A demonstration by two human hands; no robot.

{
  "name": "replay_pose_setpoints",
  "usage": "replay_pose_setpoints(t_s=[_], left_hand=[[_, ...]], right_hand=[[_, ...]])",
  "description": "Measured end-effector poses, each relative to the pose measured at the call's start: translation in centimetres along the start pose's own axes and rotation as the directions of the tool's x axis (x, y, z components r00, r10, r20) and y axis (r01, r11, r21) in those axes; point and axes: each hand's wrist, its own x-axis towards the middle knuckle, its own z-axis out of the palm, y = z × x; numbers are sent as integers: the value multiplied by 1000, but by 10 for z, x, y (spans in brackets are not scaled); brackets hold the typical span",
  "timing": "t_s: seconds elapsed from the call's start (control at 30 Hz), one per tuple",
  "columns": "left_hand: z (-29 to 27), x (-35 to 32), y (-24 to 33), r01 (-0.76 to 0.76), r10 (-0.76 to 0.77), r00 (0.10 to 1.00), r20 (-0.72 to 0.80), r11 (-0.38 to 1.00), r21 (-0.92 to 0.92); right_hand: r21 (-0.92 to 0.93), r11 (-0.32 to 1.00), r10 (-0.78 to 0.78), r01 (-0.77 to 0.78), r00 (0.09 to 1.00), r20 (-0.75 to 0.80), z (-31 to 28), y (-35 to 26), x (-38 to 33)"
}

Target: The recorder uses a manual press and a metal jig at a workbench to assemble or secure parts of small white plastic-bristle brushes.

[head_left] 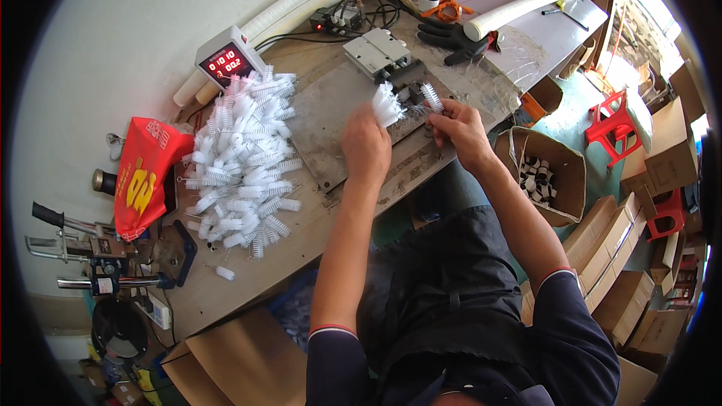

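My left hand [366,141] is closed around a bunch of small white bristle brushes [387,105], their tufted ends pointing up and away from me. In my right hand [461,131], thumb and fingers pinch a single white spiral brush [432,96], held upright. Both hands are at the near side of a small metal clamping fixture [379,55], which is bolted to a grey steel plate [320,116] on the bench. A large heap of the same white brushes [244,158] lies to the left of my left hand.
Behind the heap stands a box with a red digital display [229,62]. A red bag [147,177] and a hand press [113,256] are at left. A black glove [453,39] and white tubes [519,13] lie at the back right. Below the bench edge, a carton [571,188] holds black-and-white pieces.
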Motion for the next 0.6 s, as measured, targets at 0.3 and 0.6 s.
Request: replay_pose_setpoints(t_s=[0.3, 0.6], left_hand=[[-2, -1, 9, -26, 12, 992, 127, 994, 107], [-1, -2, 8, -156, 113, 966, 234, 972, 173]], right_hand=[[-15, 993, 115, -117, 985, -126, 1, -13, -13], [-66, 997, 23, -35, 986, -163, 1, -15, -20]])
